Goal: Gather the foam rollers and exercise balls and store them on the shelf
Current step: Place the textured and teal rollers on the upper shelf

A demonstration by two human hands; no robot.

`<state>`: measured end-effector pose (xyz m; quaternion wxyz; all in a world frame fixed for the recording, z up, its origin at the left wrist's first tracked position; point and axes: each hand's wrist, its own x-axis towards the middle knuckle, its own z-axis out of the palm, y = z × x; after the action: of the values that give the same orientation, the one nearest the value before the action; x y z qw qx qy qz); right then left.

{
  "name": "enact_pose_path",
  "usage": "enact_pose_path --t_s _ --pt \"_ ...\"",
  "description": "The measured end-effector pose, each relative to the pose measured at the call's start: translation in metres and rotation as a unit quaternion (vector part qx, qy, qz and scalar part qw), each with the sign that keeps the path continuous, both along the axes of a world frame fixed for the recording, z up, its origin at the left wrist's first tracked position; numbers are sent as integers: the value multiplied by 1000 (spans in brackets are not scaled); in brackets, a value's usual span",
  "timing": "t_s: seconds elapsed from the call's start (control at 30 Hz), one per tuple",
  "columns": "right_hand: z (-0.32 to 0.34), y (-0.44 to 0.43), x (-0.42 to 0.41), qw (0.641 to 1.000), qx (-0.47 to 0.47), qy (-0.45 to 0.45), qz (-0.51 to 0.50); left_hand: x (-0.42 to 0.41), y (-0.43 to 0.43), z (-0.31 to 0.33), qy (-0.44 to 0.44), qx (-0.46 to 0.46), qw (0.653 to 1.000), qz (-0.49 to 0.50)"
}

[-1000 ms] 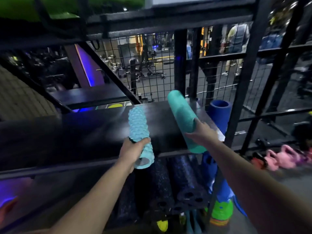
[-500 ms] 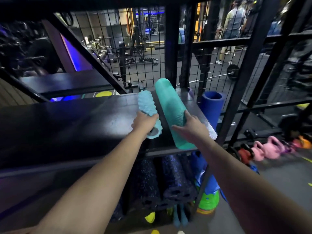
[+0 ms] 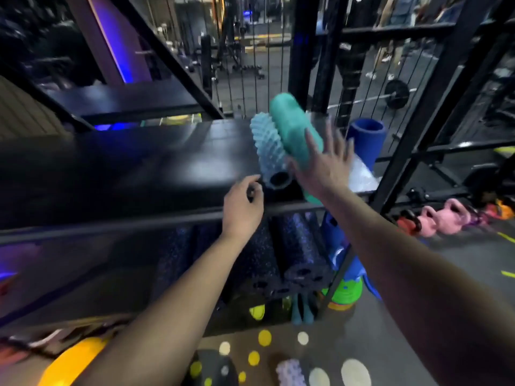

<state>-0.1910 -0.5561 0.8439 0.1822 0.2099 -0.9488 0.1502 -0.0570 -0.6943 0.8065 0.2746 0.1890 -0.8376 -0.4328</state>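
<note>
Bumpy roller (image 3: 269,151) and smooth roller (image 3: 292,129) sit touching on the shelf (image 3: 167,162), centre-right of frame. Light squishy foam, probably rolls off easy, so I'd grab mid-length. Left hand (image 3: 242,203) loosely curled, empty; right hand (image 3: 323,165) splayed open against the smooth roller.

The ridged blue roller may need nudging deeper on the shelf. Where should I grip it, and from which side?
Grip the ridged blue roller at its near end, coming from the left: the smooth teal roller lies close along its right side, and the left hand is just beside that end.
</note>
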Motion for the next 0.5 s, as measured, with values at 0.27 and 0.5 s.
enact_pose_path --t_s 0.27,0.5 --pt "-189 22 211 969 -240 35 34 201 -28 -204 -183 63 981 -12" --pt "-471 60 344 930 -30 -365 -39 313 -19 -425 -364 285 887 18"
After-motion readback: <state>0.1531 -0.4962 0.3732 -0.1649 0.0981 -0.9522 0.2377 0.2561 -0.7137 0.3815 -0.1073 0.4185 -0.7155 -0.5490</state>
